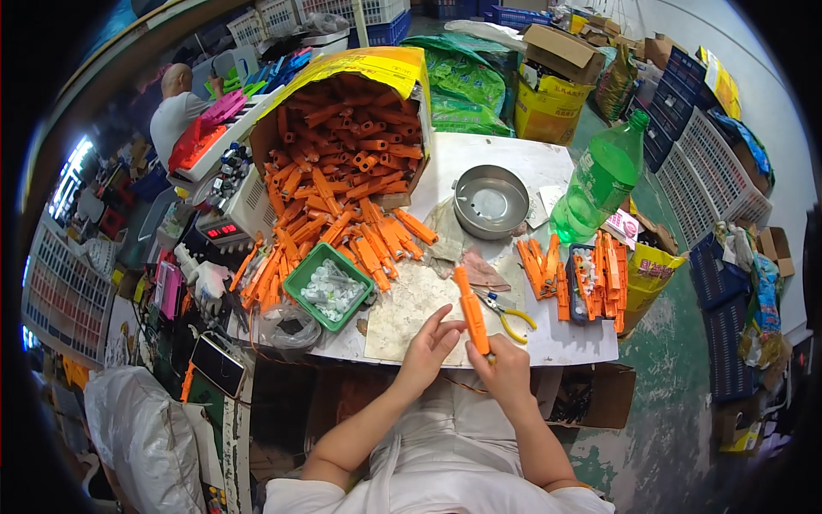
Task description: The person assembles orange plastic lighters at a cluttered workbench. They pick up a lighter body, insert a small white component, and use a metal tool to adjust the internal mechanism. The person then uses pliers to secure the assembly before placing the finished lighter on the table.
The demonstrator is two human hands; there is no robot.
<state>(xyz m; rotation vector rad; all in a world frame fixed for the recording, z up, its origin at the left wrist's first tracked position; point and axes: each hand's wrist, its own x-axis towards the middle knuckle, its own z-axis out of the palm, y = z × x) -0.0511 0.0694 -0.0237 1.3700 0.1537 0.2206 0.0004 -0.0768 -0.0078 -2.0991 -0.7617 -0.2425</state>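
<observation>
My right hand (503, 370) grips the lower end of a long orange plastic piece (473, 313) and holds it nearly upright above the table's front edge. My left hand (430, 344) is just left of that piece, fingers apart and holding nothing; a fingertip comes close to it, and I cannot tell whether they touch. Beyond the right hand lie pliers with yellow handles (517, 325). A green tray (301, 298) of small whitish parts in clear plastic stands to the left. Behind it, a heap of similar orange pieces (342, 197) spills from a large yellow-edged sack (390, 70).
A round metal bowl (491, 201) stands at the back, with a large green bottle (599, 180) to its right. More orange pieces (610, 278) stand in a small container at the right. A white machine (242, 210) borders the left. Another person (178, 107) sits far left.
</observation>
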